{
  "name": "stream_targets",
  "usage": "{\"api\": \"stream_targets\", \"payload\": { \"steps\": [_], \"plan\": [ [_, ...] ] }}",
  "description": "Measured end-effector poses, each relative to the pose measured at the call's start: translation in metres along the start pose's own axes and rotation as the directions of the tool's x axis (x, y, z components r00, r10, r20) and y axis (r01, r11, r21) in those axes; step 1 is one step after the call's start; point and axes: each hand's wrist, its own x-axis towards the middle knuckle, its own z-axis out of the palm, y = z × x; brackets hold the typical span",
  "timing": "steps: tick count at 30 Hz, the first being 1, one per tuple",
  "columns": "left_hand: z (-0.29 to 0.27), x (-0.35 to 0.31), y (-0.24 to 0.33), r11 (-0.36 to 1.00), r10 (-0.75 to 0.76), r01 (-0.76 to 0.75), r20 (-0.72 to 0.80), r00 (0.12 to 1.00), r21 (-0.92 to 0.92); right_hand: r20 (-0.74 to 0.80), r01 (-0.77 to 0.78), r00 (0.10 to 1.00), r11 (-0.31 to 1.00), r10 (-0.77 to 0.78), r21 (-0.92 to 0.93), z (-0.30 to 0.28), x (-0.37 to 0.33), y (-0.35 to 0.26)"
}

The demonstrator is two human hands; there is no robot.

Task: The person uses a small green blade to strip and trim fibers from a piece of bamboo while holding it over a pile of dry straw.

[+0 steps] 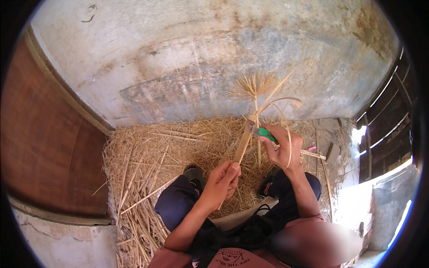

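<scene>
My left hand (222, 181) is closed round the lower part of a pale bamboo strip (243, 145), which slants up and away from me. In my right hand (285, 146) is a green-handled utility knife (267, 134), its blade against the strip's upper end. Thin curled shavings (279, 101) spring from that end, and one long loop hangs over my right wrist. Just beyond it, close to the wall, stands a thin stick with a fanned, brush-like head of fine splints (254, 85).
Bamboo shavings (174, 129) carpet the floor around my feet, with longer split pieces (136, 228) heaped at the left. A stained wall (187, 71) rises ahead. A brown wooden panel (49, 134) stands left, a slatted screen (389, 129) right. Near the screen lies a block (333, 152).
</scene>
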Motion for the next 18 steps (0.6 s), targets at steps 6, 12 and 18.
{"api": "stream_targets", "payload": {
  "steps": [6,12,18],
  "plan": [
    [-0.006,-0.001,0.005,0.997,-0.049,0.052,0.051,0.997,-0.054,0.475,-0.502,0.841,0.699,0.259,0.509,-0.002,-0.002,0.013],
    [-0.006,0.002,0.000,0.998,0.026,-0.028,0.045,0.999,0.058,0.676,-0.723,0.688,0.321,0.264,0.611,0.001,-0.009,0.010],
    [-0.002,0.006,-0.009,0.972,0.174,-0.176,0.024,0.984,0.159,0.335,-0.263,0.936,0.844,0.106,0.468,0.008,-0.014,0.008]
  ]
}}
